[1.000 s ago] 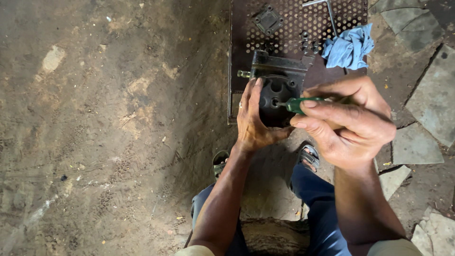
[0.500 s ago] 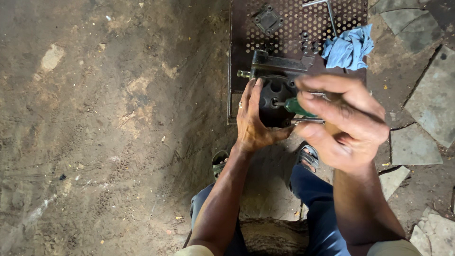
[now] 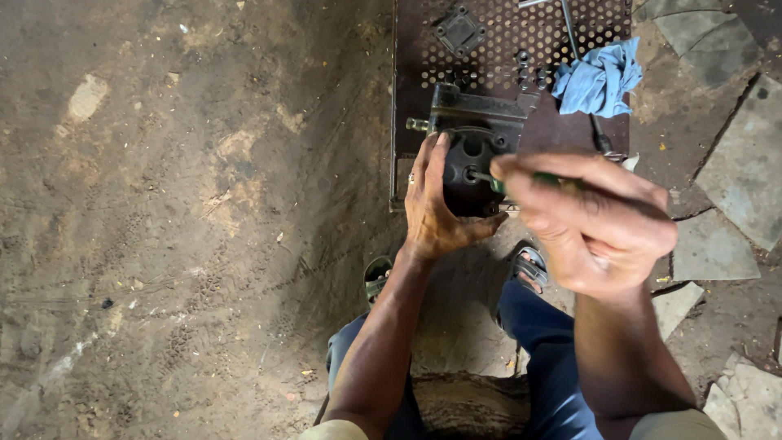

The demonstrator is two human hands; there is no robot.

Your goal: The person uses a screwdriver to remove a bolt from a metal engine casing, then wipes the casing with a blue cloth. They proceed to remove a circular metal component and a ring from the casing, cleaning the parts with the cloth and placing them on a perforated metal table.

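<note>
A dark, greasy metal machine part (image 3: pixel 476 134) with round holes stands on a perforated rusty metal plate (image 3: pixel 521 41). My left hand (image 3: pixel 432 208) grips its left and lower side, thumb under the part. My right hand (image 3: pixel 590 220) is closed around a green-handled screwdriver (image 3: pixel 497 182). The screwdriver's thin tip sits in a hole in the part's round face. Most of the handle is hidden by my fingers.
A crumpled blue rag (image 3: pixel 599 77) lies on the plate's right side, with a thin metal rod (image 3: pixel 574 41) and a square black piece (image 3: pixel 460 31) near it. Dirt floor spreads to the left. Stone slabs (image 3: pixel 745 167) lie at right. My sandalled feet (image 3: pixel 529 265) rest below the plate.
My right hand has moved down and closer to the camera, turning the screwdriver so its tip points into the part's hole. The left hand keeps its hold.
</note>
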